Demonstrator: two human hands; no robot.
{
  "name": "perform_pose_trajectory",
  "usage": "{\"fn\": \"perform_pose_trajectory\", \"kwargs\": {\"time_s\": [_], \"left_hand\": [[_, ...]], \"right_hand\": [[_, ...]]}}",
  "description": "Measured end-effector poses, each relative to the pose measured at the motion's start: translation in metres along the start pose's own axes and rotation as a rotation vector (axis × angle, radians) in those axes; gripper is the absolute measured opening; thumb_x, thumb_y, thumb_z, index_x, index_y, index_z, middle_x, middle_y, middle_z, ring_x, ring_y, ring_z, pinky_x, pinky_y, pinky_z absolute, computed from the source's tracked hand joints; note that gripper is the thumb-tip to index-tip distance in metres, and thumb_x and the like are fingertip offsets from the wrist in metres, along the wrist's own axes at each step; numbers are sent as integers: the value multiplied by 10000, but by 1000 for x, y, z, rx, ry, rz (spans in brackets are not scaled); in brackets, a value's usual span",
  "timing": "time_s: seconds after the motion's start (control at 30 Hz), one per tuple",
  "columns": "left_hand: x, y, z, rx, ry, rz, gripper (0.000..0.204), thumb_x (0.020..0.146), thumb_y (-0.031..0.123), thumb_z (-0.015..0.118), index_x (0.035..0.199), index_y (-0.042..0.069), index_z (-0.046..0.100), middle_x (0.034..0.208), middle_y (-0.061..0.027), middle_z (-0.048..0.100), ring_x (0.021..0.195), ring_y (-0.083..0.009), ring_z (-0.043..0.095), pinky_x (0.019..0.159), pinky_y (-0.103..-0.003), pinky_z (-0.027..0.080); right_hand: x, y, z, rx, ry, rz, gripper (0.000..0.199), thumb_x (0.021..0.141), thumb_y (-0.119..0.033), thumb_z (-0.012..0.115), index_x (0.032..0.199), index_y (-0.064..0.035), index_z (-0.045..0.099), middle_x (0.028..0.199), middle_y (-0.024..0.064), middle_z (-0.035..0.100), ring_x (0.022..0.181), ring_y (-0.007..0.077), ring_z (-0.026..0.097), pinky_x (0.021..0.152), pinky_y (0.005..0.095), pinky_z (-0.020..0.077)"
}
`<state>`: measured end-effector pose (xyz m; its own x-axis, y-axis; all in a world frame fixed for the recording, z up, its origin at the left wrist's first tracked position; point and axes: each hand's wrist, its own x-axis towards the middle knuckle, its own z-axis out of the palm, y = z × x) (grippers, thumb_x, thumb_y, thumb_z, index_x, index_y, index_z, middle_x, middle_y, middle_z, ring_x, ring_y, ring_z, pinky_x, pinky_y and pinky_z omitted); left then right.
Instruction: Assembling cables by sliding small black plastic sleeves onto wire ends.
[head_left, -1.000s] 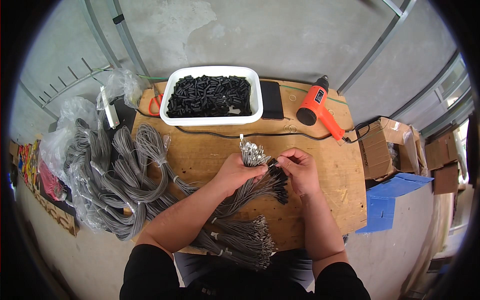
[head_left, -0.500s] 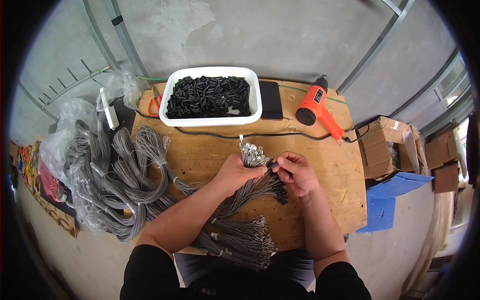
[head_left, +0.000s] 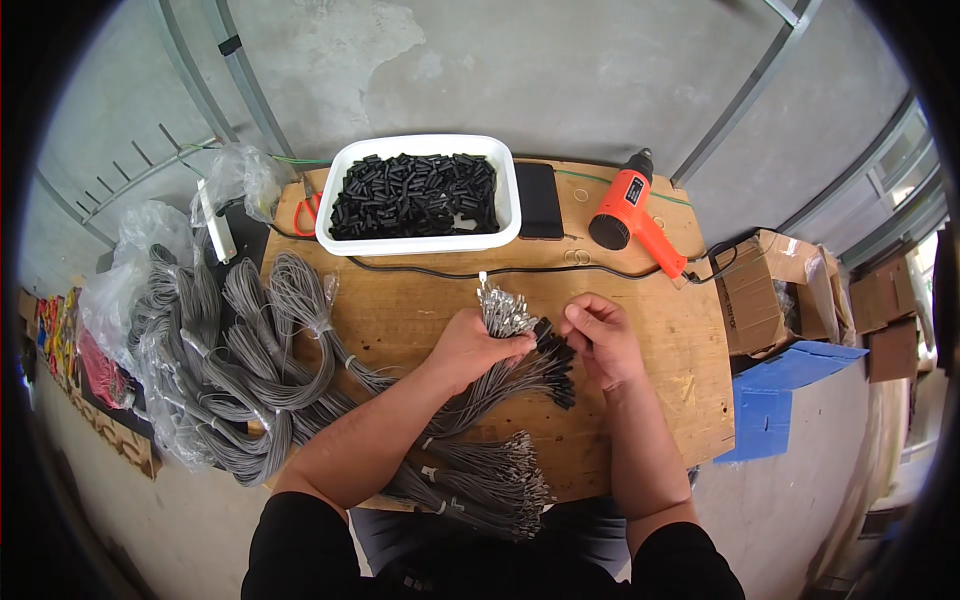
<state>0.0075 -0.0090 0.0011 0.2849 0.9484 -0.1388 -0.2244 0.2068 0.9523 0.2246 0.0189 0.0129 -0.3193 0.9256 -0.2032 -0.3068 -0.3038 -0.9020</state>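
Observation:
My left hand (head_left: 472,348) is closed around a bundle of grey cables, whose bare silvery terminals (head_left: 507,312) fan out above the fist. Black sleeves (head_left: 556,372) cover other cable ends, hanging to the right of that fist. One dark sleeve (head_left: 543,328) sits close by my left fingertips. Just right of these ends, my right hand (head_left: 602,342) is apart from the bundle with its fingers curled and thumb bent in; whatever they hold, if anything, is hidden. Nearer me lies another grey cable bundle (head_left: 470,490) with bare metal ends.
A white tub (head_left: 420,244) of black sleeves stands at the back beside a black flat case (head_left: 540,202). An orange heat gun (head_left: 632,215) lies at right, its cord crossing the table. Coiled grey cables (head_left: 250,370) and red-handled pliers (head_left: 305,212) are left; a cardboard box (head_left: 750,300) stands right.
My right hand has drawn back slightly up and right from the cable ends, where its fingers were pinching a black sleeve. My left hand keeps its grip on the bundle.

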Motion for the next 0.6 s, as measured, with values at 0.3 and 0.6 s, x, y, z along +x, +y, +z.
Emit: {"fn": "perform_pose_trajectory", "kwargs": {"time_s": [0.3, 0.6], "left_hand": [[3, -7, -3, 112, 12, 24, 120, 869, 116, 770, 880, 9, 717, 708, -8, 652, 629, -72, 570, 566, -249, 435], [1, -5, -1, 30, 44, 50, 106, 891, 82, 736, 840, 6, 683, 702, 0, 627, 622, -72, 558, 564, -254, 434]], "right_hand": [[-6, 5, 16, -279, -17, -187, 94, 908, -10, 701, 1001, 0, 691, 886, 5, 687, 781, 56, 605, 723, 206, 490], [-5, 5, 14, -255, -32, -103, 39, 905, -1, 704, 925, 1, 671, 862, 15, 687, 763, 52, 599, 704, 205, 485]]}}
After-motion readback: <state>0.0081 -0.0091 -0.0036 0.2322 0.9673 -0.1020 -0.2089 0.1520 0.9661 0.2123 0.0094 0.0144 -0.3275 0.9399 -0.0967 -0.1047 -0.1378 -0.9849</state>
